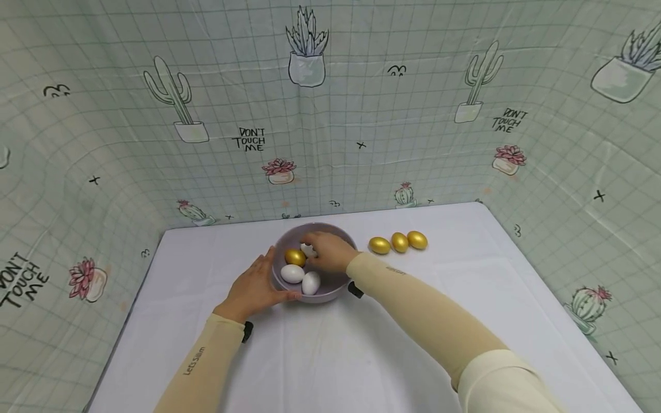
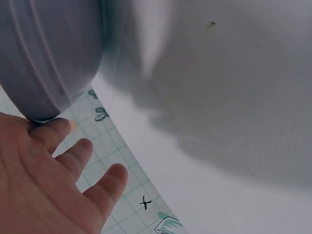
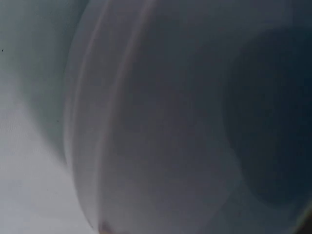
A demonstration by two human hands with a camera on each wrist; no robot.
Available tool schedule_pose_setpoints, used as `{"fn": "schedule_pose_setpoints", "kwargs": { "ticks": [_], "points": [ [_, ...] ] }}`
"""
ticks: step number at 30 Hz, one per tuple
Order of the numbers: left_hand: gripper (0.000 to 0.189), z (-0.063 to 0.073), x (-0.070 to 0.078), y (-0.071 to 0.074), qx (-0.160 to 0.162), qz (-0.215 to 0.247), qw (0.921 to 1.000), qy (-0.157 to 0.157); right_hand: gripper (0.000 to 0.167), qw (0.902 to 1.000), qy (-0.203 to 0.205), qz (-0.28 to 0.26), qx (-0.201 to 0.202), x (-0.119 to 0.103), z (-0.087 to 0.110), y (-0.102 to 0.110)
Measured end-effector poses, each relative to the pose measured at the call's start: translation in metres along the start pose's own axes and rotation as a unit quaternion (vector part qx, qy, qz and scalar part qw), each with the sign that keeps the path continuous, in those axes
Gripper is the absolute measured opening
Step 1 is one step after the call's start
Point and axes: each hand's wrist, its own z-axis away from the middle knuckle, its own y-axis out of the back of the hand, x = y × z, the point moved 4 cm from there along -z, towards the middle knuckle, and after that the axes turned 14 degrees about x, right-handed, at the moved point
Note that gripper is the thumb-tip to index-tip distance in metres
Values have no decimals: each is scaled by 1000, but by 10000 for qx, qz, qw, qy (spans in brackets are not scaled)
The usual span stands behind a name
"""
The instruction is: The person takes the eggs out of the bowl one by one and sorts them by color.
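Note:
A purple bowl [image 1: 335, 296] stands on the white table, holding a golden egg [image 1: 295, 257] and white eggs, one white egg [image 1: 292, 274] at the left and another white egg [image 1: 311, 283] at the front. My right hand [image 1: 330, 251] reaches into the bowl and pinches a further white egg [image 1: 308, 250], partly hidden by the fingers. Against the bowl's left side rests my left hand [image 1: 258, 289], its thumb along the front rim and its fingers spread. In the left wrist view, the fingers [image 2: 105, 190] are extended beside the bowl. Only the bowl's wall [image 3: 146, 136] shows clearly in the right wrist view.
To the right of the bowl, three golden eggs [image 1: 400, 242] lie in a row on the tabletop [image 1: 330, 361]. A cactus-printed cloth [image 1: 341, 115] hangs behind the table and along both sides.

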Motion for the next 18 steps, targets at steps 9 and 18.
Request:
{"fn": "schedule_pose_setpoints", "kwargs": {
  "ticks": [9, 18],
  "points": [
    [132, 0, 0, 0, 62, 25, 10000, -58, 48, 9998, 179, 44, 37, -6, -4, -8],
    [133, 0, -1, 0, 34, 71, 10000, -31, 50, 9989, 291, -38, -366, -7, -1, -16]
  ]
}}
